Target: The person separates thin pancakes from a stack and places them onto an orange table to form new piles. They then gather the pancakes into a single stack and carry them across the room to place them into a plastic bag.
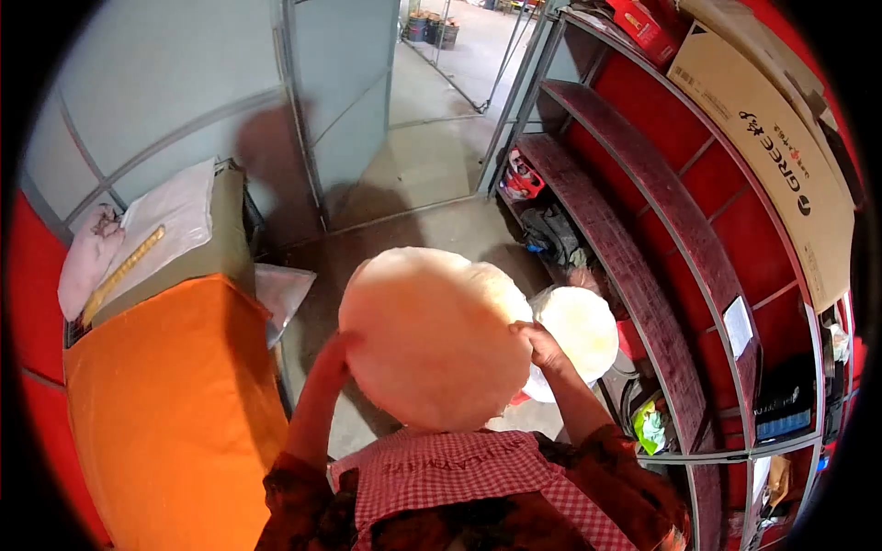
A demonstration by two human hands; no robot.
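A large round pale pad [432, 344] with a soft, uneven edge is held up in front of my chest, partly in shadow. My left hand [344, 349] grips its left edge, with most of the fingers hidden by the pad. At the opposite edge my right hand [540, 343] is closed on the rim, thumb towards me and the other fingers partly out of sight. Just beyond my right hand, lower down, a second round pale piece [581, 331] of similar look is partly covered by my forearm.
An orange-covered surface [175, 395] stands at my left, with white sheeting [170, 216] behind it. Dark red shelves [634, 184] curve along the right, holding bags and a large cardboard box [763, 147] on top. Ahead, an open doorway [441, 110] leads out past a grey door panel [344, 110].
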